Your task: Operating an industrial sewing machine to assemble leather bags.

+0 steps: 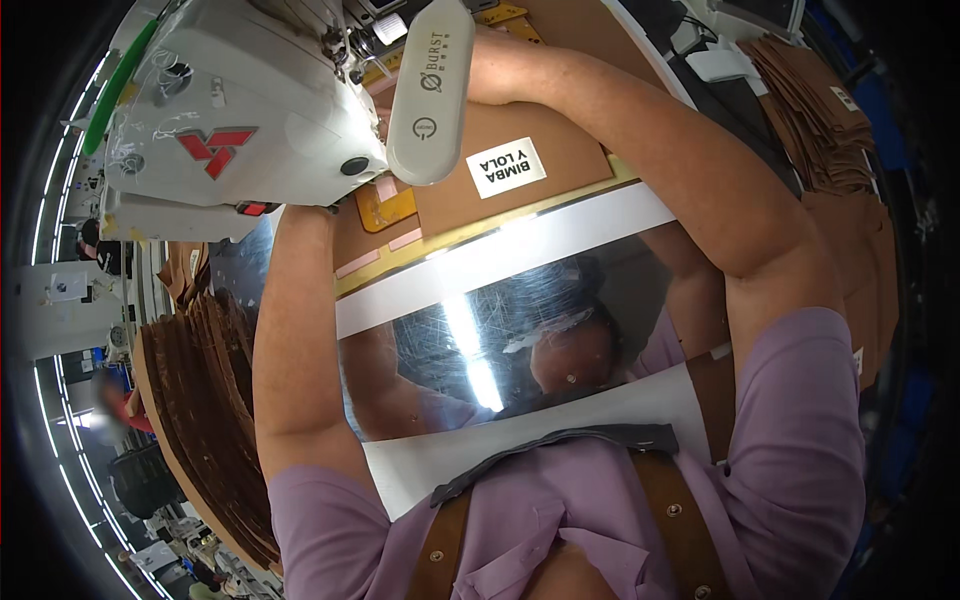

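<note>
A flat brown panel (560, 145) with a white label (505, 167) lies over a yellow board (470, 228) beside the white sewing machine head (260, 110). My right arm (690, 150) bends around the panel's far side. Only the wrist end of my right hand (495, 70) shows; its fingers are hidden behind a white oval device (428, 100). My left forearm (300, 310) reaches up beneath the machine head, which covers my left hand. What either hand touches cannot be seen. A small orange-yellow plate (385, 210) and pink strips (405, 239) sit by the panel's near left corner.
A scratched, mirror-like plate (520, 330) with a white border lies between my arms. Brown sheets are stacked on the left (195, 400) and at the far right (810, 110). A green rod-like object (120, 85) stands beside the machine. Another person (125, 400) is blurred at far left.
</note>
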Motion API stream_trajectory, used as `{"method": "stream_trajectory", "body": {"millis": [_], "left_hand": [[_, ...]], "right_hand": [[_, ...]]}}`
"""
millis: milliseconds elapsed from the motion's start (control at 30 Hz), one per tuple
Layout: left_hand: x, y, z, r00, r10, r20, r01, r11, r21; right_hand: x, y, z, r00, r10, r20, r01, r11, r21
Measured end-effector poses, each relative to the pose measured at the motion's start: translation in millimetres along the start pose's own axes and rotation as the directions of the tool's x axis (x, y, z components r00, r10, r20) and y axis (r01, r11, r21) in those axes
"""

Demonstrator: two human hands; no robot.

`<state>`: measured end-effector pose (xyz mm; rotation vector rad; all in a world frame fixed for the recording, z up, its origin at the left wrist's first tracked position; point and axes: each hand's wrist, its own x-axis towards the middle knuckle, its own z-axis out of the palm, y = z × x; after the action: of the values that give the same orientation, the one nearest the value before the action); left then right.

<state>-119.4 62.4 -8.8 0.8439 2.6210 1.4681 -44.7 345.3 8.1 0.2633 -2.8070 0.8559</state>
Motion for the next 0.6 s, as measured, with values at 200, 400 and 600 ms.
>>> {"method": "stream_trajectory", "body": {"millis": [200,400,600], "left_hand": [[6,2,-8,0.995,0.081,0.066,-0.082,0.996,0.022],[8,13,-7,0.977,0.166,0.131,-0.172,0.984,0.038],[19,21,-7,0.947,0.248,0.204,-0.264,0.963,0.054]], "right_hand": [[-21,49,-31,0.997,0.047,0.055,-0.052,0.994,0.095],[-38,62,-49,0.985,0.141,-0.098,-0.140,0.990,0.009],[-27,71,-42,0.958,0.239,-0.158,-0.235,0.971,0.047]]}}
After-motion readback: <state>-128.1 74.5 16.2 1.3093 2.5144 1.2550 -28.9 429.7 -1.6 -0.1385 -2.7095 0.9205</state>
